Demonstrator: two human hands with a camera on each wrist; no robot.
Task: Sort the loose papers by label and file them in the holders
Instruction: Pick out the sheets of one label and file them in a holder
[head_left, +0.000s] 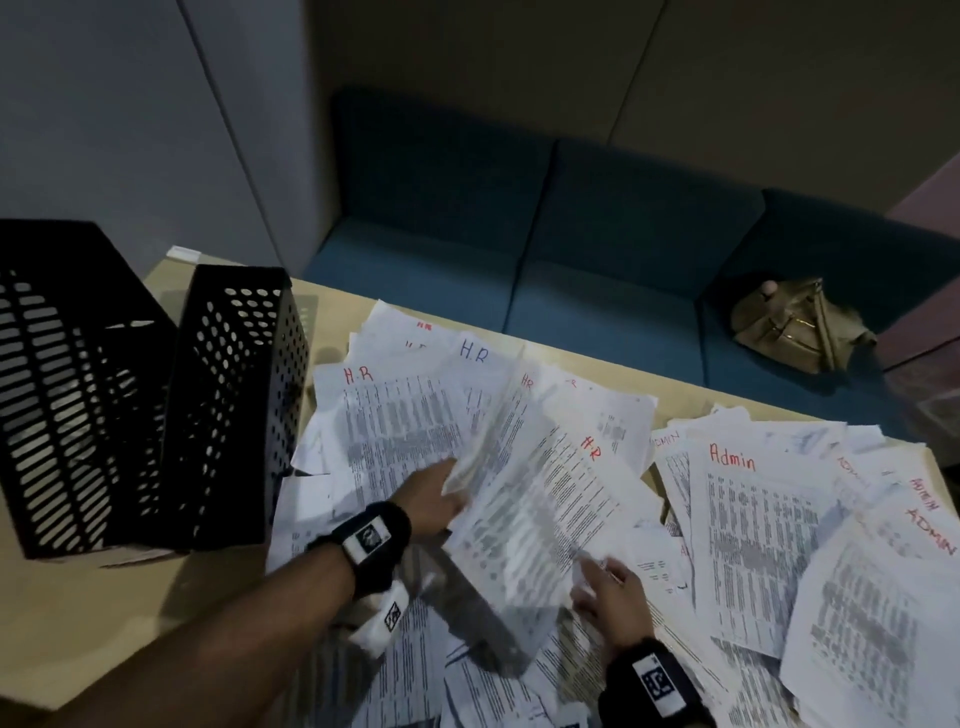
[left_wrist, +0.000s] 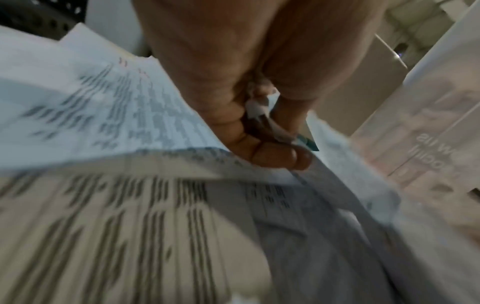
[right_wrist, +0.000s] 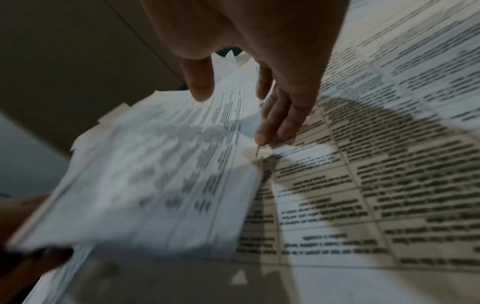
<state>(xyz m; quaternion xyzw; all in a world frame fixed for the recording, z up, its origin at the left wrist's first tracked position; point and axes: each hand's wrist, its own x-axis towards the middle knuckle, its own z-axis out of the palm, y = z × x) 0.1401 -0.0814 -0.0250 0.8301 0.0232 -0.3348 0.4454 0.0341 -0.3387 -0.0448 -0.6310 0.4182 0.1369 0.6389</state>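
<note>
Two black mesh holders (head_left: 78, 384) (head_left: 239, 395) stand at the table's left. Printed sheets marked "H.R" (head_left: 395, 415) lie fanned beside them, and sheets marked "Admin" (head_left: 753, 519) cover the right side. My left hand (head_left: 452, 499) grips the left edge of a raised sheaf of H.R papers (head_left: 524, 519); in the left wrist view its curled fingers (left_wrist: 259, 152) pinch the paper edge (left_wrist: 155, 156). My right hand (head_left: 597, 571) is flat with straight fingers (right_wrist: 275, 127) touching the sheaf's (right_wrist: 155, 174) lower right corner, the thumb spread above it.
More loose sheets (head_left: 467, 686) lie at the near edge under my arms. Bare tabletop (head_left: 78, 613) shows at the front left. Behind the table is a blue sofa (head_left: 571, 249) with a tan bag (head_left: 800, 325) on it.
</note>
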